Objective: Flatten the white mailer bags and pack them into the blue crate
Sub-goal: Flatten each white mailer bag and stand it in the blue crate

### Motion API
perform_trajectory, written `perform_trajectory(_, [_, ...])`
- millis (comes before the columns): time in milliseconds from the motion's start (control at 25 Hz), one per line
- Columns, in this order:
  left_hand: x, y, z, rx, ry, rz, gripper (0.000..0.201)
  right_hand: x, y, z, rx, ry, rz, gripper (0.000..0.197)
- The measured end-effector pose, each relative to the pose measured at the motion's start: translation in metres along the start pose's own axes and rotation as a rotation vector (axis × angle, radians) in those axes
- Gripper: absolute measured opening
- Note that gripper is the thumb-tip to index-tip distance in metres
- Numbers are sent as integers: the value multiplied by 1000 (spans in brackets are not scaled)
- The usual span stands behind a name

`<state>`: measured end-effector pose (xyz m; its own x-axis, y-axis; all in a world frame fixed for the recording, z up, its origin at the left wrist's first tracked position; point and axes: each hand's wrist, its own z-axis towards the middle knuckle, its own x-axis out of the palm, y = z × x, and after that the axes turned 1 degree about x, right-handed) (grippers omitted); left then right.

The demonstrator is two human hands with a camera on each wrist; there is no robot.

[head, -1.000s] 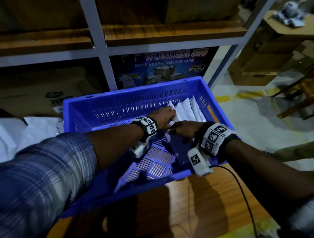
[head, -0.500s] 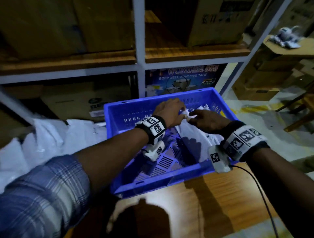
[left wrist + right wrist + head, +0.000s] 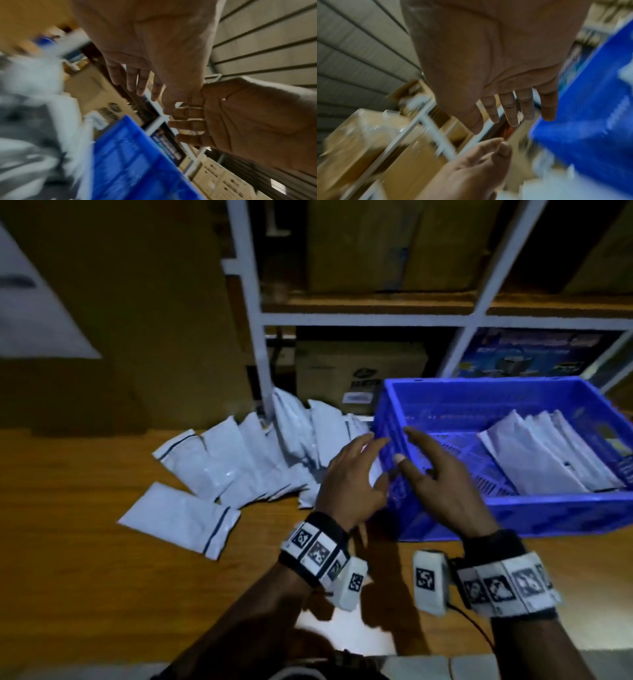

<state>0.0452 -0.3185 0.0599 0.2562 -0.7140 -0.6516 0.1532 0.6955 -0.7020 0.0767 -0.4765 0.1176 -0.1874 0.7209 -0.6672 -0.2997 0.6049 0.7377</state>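
Note:
The blue crate (image 3: 404,405) stands on the wooden table at the right, with several flat white mailer bags (image 3: 541,453) leaning in its right half. A loose pile of white mailer bags (image 3: 253,453) lies on the table left of the crate, and one bag (image 3: 178,517) lies apart nearer me. My left hand (image 3: 356,474) hovers open beside the crate's left wall, over the edge of the pile. My right hand (image 3: 431,470) hovers open above the crate's near left corner. Both palms are empty in the wrist views, with the left hand (image 3: 137,86) and right hand (image 3: 518,111) spread.
A white metal shelf rack (image 3: 253,313) with cardboard boxes (image 3: 359,374) stands behind the table. A large brown carton (image 3: 113,313) fills the back left. Bare wooden tabletop (image 3: 85,594) lies in front of the pile.
Both hands have let go of the bag, come out of the crate and moved left toward the pile. My head has turned left, so the crate now sits at the right.

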Motion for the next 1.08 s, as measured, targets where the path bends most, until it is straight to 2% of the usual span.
perform_trajectory(120, [-35, 45, -46, -119, 43, 33, 54, 62, 29, -15, 13, 166, 10, 52])
perform_trajectory(280, [-65, 91, -58, -181, 32, 123, 49, 120, 29, -2, 63, 277, -23, 61])
perform_trajectory(440, [-74, 113, -38, -174, 48, 187, 50, 156, 16, 38, 96, 274, -87, 68])
perform_trajectory(600, [-75, 125, -5, -137, 104, 250, 56, 194, -14, 86, 182, 237, -292, 79])
perform_trajectory(760, [-66, 134, 21, -147, 156, 274, 57, 208, -31, 109, 251, 346, -327, 75])
perform_trajectory(840, [-61, 136, 26, -157, 183, 273, 60, 209, -39, 112, 217, 319, -354, 68])
perform_trajectory(960, [-58, 134, 28, -165, 208, 257, 58, 202, -43, 108, 134, 189, -305, 49])
perform_trajectory(1080, [-58, 129, 31, -70, 233, 301, 67, 186, -37, 92, 97, 111, -222, 37])
